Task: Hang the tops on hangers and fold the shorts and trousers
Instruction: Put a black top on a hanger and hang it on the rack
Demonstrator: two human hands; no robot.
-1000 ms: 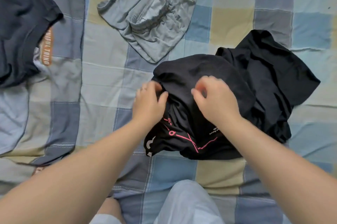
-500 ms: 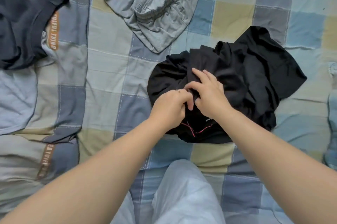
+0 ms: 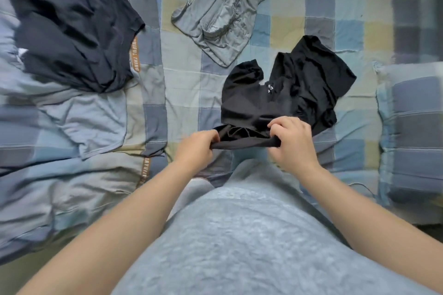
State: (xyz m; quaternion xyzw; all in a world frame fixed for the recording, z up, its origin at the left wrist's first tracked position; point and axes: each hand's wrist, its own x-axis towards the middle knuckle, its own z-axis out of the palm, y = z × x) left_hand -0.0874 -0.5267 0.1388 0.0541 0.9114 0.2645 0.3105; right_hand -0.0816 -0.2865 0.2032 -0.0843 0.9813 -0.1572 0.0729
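Item under handling: 1 black garment, crumpled on the checked bed, right of centre and close to the near edge. Whether it is a top or shorts cannot be told.

Left hand: fingers curled, pinching the near band of the garment at its left end. Right hand: gripping the same band at its right end. The band is drawn taut between them; the rest sags on the bed.

Assessment: the fabric looks thin, light and limp, with no stiffness, likely to slip and bunch. The band edge is the soundest hold, 1 hand at each end.

Also present: grey shorts toward the far edge, navy T-shirt in the far-left corner.
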